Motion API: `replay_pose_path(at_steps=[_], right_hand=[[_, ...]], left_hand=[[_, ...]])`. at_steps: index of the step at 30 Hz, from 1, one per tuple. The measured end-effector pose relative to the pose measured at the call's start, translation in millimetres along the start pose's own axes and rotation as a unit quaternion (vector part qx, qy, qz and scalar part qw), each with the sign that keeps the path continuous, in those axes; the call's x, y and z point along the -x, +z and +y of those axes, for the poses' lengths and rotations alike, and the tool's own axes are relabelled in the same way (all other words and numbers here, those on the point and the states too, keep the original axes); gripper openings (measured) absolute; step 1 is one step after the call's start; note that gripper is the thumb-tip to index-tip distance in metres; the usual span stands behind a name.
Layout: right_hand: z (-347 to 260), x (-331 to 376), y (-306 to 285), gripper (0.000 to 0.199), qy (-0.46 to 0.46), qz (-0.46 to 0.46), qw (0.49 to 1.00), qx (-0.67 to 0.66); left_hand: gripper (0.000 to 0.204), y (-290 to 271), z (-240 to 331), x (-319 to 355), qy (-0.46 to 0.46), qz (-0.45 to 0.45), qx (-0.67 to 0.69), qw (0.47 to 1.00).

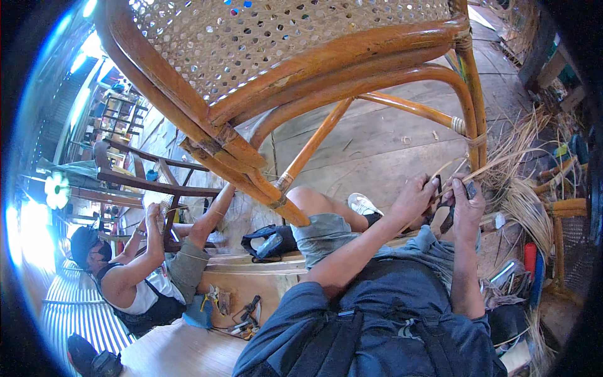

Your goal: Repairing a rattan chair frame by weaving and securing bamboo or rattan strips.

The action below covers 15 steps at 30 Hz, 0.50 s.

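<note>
A rattan chair point(342, 53) with a woven cane panel point(220, 38) stands tilted in front of me. Pale strip bindings wrap the joint on its right-hand leg point(472, 94). Just below that leg, my left hand point(416, 196) pinches a thin rattan strip point(447, 164). Close beside it, my right hand point(466, 206) is closed on a strip too, its thumb against the left hand's fingertips. Something small and dark sits at the right fingers, too unclear to name. A bundle of loose rattan strips point(521, 188) lies just right of my hands.
At left, a co-worker point(147, 276) sits working on a dark wooden chair frame point(151, 182). Between us are pliers point(217, 298) and other hand tools point(247, 317) on the boards, and a black bag point(270, 242). A red cylinder point(530, 261) stands at right.
</note>
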State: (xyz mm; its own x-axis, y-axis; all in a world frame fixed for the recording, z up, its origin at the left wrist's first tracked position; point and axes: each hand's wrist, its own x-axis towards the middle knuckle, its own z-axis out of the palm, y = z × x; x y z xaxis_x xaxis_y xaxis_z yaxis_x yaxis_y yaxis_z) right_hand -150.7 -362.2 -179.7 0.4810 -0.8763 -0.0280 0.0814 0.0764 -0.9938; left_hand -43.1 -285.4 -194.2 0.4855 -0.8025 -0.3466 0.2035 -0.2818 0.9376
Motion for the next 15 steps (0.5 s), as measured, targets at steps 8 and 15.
replay_pose_path(at_steps=[8, 15], right_hand=[[-2.9, -28.2, -53.7, 0.020, 0.050, 0.117, 0.984, -0.124], [-120.6, -61.7, -237.4, 0.014, -0.172, 0.178, 0.932, -0.265]], left_hand=[[0.028, -7.4, -14.7, -15.1, 0.005, -0.046, -0.158, 0.986], [0.036, -162.4, -82.1, -82.3, 0.146, 0.064, -0.457, 0.875]])
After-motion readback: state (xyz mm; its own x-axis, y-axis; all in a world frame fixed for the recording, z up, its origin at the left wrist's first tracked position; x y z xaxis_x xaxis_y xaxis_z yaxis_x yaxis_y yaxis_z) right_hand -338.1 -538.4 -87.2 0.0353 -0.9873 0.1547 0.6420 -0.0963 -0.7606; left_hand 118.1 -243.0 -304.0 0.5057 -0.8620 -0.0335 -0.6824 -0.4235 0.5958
